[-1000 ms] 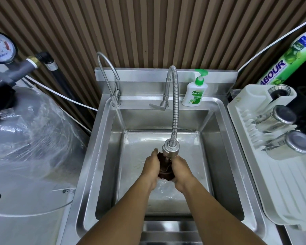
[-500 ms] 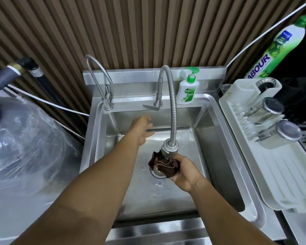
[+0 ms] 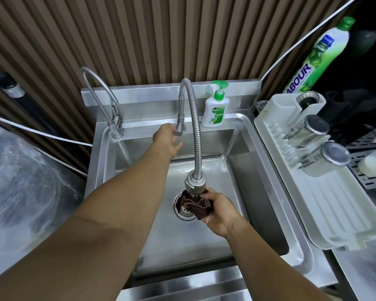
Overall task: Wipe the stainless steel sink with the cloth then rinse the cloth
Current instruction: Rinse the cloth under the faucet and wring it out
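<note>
The stainless steel sink [image 3: 269, 181] fills the middle of the head view, wet on its floor. My right hand [image 3: 219, 213] grips a bunched dark brown cloth [image 3: 195, 205] just under the spray head [image 3: 194, 184] of the flexible faucet, over the drain [image 3: 183, 211]. I see no water stream. My left hand [image 3: 166, 140] reaches to the back of the sink and closes over the faucet lever at the faucet's base, hiding the lever.
A thin gooseneck tap [image 3: 102, 92] stands at the sink's back left and a soap pump bottle [image 3: 215, 107] on the back ledge. A white dish rack [image 3: 334, 213] with steel cups [image 3: 326, 157] sits right. A plastic-wrapped tank [image 3: 26, 181] is left.
My left hand let go of the cloth and moved up and back to the faucet lever. My right hand kept hold of the cloth under the spray head.
</note>
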